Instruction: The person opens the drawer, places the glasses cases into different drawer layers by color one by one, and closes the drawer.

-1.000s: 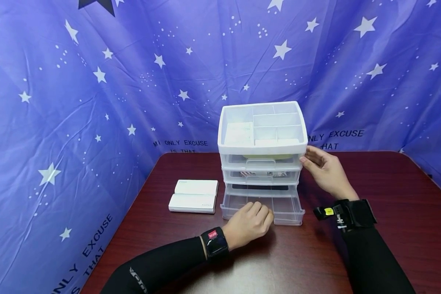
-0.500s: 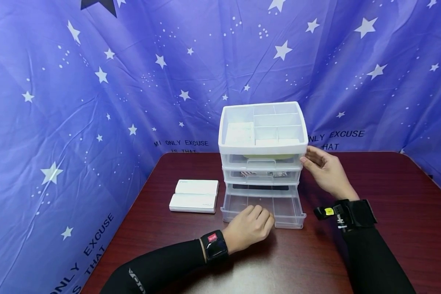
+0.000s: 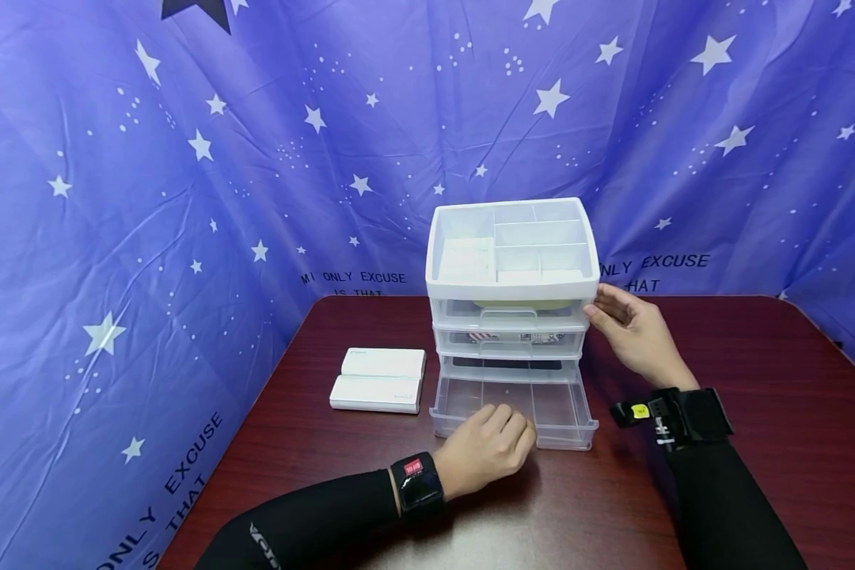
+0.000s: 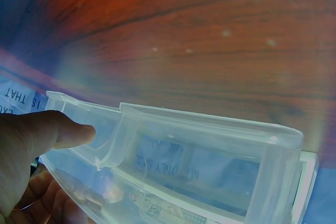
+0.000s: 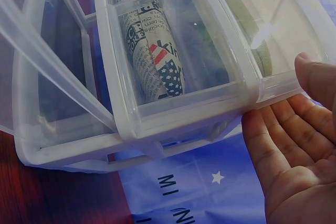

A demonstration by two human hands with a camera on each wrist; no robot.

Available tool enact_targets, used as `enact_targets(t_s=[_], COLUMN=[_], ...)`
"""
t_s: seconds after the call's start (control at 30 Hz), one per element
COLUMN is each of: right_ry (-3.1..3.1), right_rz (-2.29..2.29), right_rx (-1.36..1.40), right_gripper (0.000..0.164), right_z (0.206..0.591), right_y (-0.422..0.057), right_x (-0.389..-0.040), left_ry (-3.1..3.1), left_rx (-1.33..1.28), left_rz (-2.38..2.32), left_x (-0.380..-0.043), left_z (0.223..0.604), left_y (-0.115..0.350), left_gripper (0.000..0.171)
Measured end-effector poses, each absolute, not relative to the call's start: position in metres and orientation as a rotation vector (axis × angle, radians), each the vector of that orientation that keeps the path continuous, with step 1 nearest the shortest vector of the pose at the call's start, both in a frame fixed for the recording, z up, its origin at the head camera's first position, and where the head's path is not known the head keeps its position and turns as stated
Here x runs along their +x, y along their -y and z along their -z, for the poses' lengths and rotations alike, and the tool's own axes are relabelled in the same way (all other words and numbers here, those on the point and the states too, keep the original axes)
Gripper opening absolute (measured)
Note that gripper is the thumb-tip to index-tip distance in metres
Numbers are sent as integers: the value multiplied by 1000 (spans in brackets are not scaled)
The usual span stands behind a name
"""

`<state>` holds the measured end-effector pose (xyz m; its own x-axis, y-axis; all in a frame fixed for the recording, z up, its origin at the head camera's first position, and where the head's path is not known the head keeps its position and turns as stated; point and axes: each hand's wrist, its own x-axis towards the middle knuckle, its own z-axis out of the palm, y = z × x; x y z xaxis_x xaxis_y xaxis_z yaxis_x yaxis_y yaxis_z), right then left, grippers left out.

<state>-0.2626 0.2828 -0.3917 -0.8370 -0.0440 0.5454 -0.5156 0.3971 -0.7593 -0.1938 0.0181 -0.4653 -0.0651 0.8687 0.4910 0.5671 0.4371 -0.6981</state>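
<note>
A white drawer organizer [image 3: 513, 290] with clear drawers and a compartmented top stands on the table. Its bottom drawer [image 3: 564, 437] is pulled out toward me, with nothing visible inside. My left hand [image 3: 488, 451] grips the middle of that drawer's front edge; the left wrist view shows the thumb [image 4: 73, 131] over the front and fingers underneath. Up at the organizer's right side, my right hand [image 3: 637, 339] holds the front corner, thumb in front and fingers along the side. In the middle drawer lies an item with printed flags and lettering [image 5: 152, 51].
Left of the organizer lies a flat white item [image 3: 378, 381] with a groove across it. Something yellow-green [image 5: 254, 35] is in the top drawer. A blue star-patterned curtain [image 3: 370, 150] hangs behind the dark red table [image 3: 769, 380].
The bottom drawer has slid a little farther out toward me, my left hand moving with it. The right hand has stayed at the organizer's side.
</note>
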Motion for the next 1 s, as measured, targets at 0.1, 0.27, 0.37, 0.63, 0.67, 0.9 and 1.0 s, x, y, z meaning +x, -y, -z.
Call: enact_targets(t_s=[0.1, 0.27, 0.37, 0.63, 0.67, 0.9, 1.0], right_ry=[2222, 2221, 2226, 2229, 2233, 2242, 2230], right_rz=[-1439, -1442, -1430, -1441, -1440, -1437, -1445], right_rx=[471, 471, 466, 457, 453, 465, 477], right_gripper=[38, 41, 42, 42, 42, 41, 41], right_z=[399, 404, 406, 407, 407, 394, 385], right_y=[-287, -290, -290, -291, -291, -284, -280], right_x=[-269, -273, -273, -272, -272, -263, -256], left_ry=[1757, 1770, 1771, 1816, 1847, 2045, 2028], left_rx=[-1242, -1249, -1260, -1278, -1290, -1323, -1372], left_rz=[-400, -404, -405, -431, -436, -304, -268], left_x=[-192, -191, -190, -188, -187, -187, -193], left_z=[465, 465, 465, 465, 463, 436, 425], left_y=[-18, -18, -17, -15, -13, 5, 15], left_gripper=[31, 29, 32, 41, 40, 18, 23])
